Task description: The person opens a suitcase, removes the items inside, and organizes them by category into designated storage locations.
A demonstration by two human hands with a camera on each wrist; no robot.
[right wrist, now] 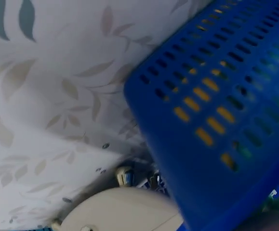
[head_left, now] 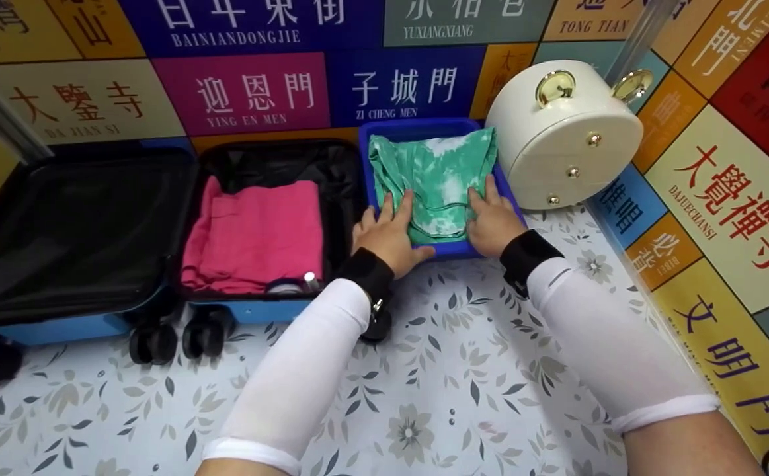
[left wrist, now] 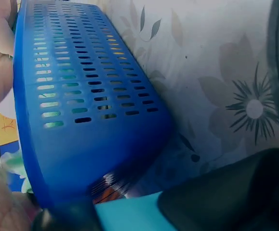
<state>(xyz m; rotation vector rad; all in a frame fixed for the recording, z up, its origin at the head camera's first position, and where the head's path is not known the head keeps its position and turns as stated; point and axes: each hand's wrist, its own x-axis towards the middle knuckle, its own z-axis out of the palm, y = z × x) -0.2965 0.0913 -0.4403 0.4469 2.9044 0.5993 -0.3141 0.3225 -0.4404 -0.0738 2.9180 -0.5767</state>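
A folded green and white tie-dye cloth (head_left: 450,175) lies in a blue perforated plastic basket (head_left: 453,248). In the head view my left hand (head_left: 384,235) has its fingers spread over the cloth's lower left edge, its thumb by the basket's front rim. On the opposite side my right hand (head_left: 492,221) touches the cloth's lower right edge, fingers pointing up along it. Both wrist views look mostly at the slotted outside of the basket, in the left wrist view (left wrist: 91,139) and the right wrist view (right wrist: 178,144); the fingertips on the cloth are out of sight there.
Left of the basket stands an opened blue suitcase with a black half (head_left: 80,225) and a half holding folded pink cloth (head_left: 258,231). Its black wheels (head_left: 153,340) jut forward. A round cream case (head_left: 566,142) with gold feet sits at the right, beside the sign-covered wall (head_left: 721,218).
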